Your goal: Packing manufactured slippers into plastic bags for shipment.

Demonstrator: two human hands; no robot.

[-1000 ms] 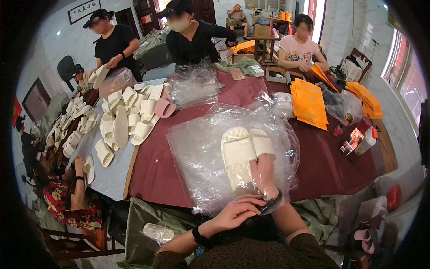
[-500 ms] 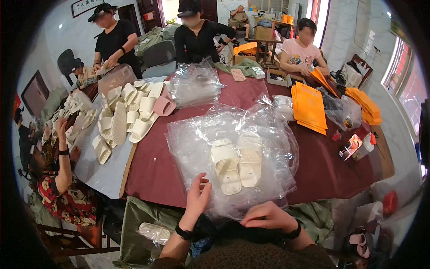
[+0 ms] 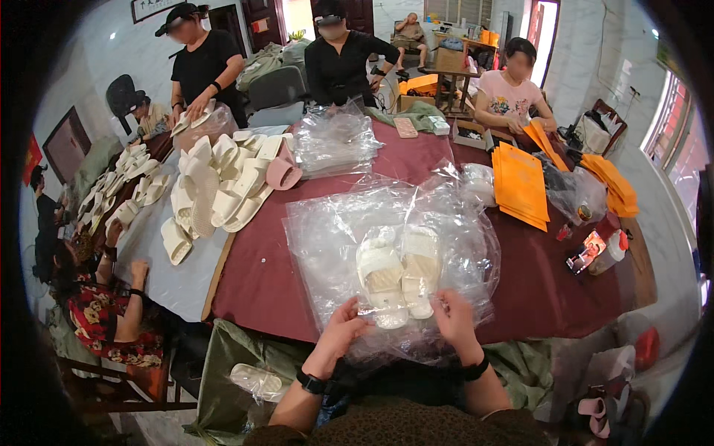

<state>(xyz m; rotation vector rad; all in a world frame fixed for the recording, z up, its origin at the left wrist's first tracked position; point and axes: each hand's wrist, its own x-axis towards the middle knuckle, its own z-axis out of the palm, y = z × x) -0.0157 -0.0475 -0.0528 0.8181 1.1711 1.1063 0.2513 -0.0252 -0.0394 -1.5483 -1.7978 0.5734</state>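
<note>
we have two cream slippers (image 3: 399, 276) side by side in front of us, under clear film, toes at twelve o'clock and heels at six. their bag (image 3: 431, 293) lies on a wide spread of clear film (image 3: 320, 238) over the maroon table (image 3: 256, 286).

taking the slippers as the middle of our clock, our left hand (image 3: 343, 327) is at half past seven, beside the left heel, fingers loosely bent and thumb a little apart. our right hand (image 3: 455, 320) is at half past four, by the right heel, thumb and fingertips drawn close together. both are at the bag's near end; the film is so clear that we cannot tell whether either has hold of it.

at ten o'clock we see a heap (image 3: 223, 182) of cream slippers, with a pink slipper (image 3: 283, 173) at its edge. more clear bags (image 3: 335, 141) lie at eleven, a pink phone (image 3: 406, 127) at twelve, orange envelopes (image 3: 519, 182) at two, and a lit phone (image 3: 587, 253) at three. at eight, below the table, a green sack (image 3: 230, 357) hangs open.
</note>
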